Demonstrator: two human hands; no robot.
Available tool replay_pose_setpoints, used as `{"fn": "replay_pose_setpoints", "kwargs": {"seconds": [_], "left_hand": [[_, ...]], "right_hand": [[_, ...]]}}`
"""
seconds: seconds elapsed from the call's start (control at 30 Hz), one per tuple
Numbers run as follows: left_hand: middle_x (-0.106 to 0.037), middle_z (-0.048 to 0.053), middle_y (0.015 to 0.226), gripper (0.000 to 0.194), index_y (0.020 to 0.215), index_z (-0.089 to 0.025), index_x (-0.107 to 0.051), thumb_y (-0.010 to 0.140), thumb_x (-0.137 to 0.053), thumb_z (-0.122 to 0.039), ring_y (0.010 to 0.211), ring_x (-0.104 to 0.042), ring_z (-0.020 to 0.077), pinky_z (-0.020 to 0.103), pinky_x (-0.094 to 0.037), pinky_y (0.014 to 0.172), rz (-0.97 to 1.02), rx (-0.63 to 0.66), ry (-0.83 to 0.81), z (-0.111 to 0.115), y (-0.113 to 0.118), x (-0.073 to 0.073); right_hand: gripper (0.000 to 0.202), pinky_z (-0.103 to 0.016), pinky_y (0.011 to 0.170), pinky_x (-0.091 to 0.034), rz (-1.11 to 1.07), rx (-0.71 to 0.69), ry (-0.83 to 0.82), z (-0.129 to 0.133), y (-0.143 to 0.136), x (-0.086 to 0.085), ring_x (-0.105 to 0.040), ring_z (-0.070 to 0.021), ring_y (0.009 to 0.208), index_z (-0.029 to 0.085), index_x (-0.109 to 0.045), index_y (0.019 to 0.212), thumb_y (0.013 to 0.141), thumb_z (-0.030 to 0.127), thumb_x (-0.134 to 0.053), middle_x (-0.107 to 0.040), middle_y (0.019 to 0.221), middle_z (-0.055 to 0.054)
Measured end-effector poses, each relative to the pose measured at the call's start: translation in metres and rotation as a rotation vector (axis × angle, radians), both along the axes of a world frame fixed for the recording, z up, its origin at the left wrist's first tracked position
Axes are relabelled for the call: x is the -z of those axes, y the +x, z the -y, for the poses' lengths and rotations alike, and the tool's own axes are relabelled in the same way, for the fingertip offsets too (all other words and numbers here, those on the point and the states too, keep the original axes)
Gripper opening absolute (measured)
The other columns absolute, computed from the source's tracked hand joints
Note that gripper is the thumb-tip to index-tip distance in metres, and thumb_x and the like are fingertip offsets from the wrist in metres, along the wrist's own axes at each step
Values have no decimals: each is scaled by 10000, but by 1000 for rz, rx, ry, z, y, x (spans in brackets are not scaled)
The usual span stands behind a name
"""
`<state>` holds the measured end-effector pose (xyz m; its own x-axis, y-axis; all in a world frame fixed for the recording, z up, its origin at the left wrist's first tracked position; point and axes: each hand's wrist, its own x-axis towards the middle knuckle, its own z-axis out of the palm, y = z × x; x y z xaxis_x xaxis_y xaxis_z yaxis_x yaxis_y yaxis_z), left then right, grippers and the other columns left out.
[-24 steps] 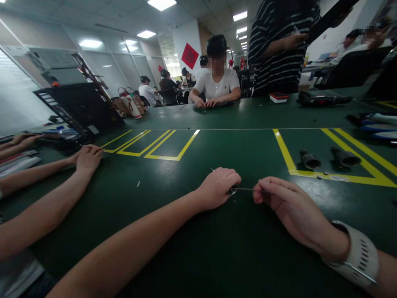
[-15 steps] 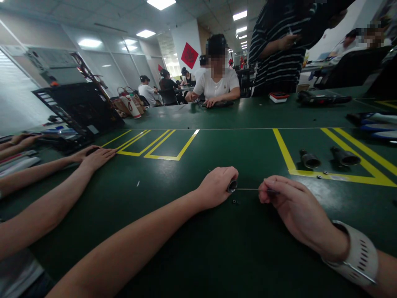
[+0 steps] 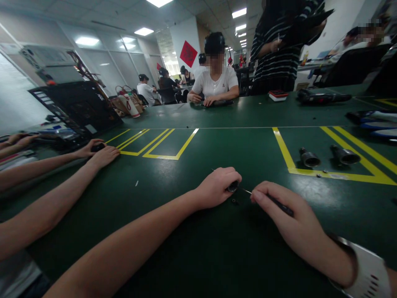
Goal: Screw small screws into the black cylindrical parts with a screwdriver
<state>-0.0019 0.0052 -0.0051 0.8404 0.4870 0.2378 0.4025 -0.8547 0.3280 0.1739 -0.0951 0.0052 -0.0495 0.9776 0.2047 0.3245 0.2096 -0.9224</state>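
My left hand is closed around a dark, hollow metal part, its round open end facing right. Most of that part is hidden by my fingers. Between the thumb and fingers of my right hand is a thin screwdriver with a dark handle. Its slim shaft points left at the metal part's opening, and the tip appears just outside it. Below my left hand lie small dark nut-like pieces on the green table.
Two cone-shaped metal parts stand inside a yellow-taped area at right, with small pieces near the tape. A co-worker's hands are at left. Across the table sits a person in white; another stands in stripes.
The screwdriver has tilted, and its tip has come back from the metal part's opening. My right hand has turned and shifted slightly left and down. My left hand stays almost in place.
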Motion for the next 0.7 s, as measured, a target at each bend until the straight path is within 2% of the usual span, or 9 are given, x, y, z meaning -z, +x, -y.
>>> {"fn": "replay_pose_setpoints", "kwargs": {"seconds": [0.17, 0.27, 0.43, 0.6, 0.7], "left_hand": [[-549, 38, 847, 77, 857, -163, -492, 809, -469, -107, 779, -507, 153, 274, -395, 718, -25, 2, 1, 0, -2, -3], [-546, 38, 853, 74, 853, -162, -490, 803, -478, -110, 781, -507, 150, 273, -401, 722, 27, -23, -20, -1, -2, -2], [-537, 34, 837, 71, 844, -159, -491, 797, -481, -106, 769, -499, 147, 265, -394, 702, 44, -21, -2, 0, -1, -2], [-538, 41, 834, 80, 846, -160, -504, 822, -442, -115, 765, -490, 162, 283, -375, 687, -88, -53, 91, 3, 1, -5], [-542, 48, 848, 105, 875, -160, -514, 831, -430, -113, 779, -486, 172, 291, -367, 685, -137, -60, 144, 4, 2, -6]], "right_hand": [[243, -335, 672, -433, -504, 38, -297, -14, 7, 3, -557, -192, 705, 196, -668, 681, 744, 429, -648, -621, 704, -40], [229, -324, 686, -454, -680, 13, -392, -18, 8, 3, -558, -182, 716, 178, -680, 691, 707, 406, -698, -625, 728, -45], [207, -299, 653, -451, -739, 26, -439, -18, 7, 3, -544, -163, 684, 179, -682, 671, 724, 378, -695, -620, 704, -37], [206, -305, 602, -415, -683, 97, -353, -17, 7, 4, -518, -165, 632, 188, -668, 623, 693, 379, -706, -596, 640, -30], [203, -300, 579, -387, -637, 122, -312, -16, 9, 6, -493, -156, 608, 201, -643, 598, 723, 360, -668, -569, 610, -13]]}}
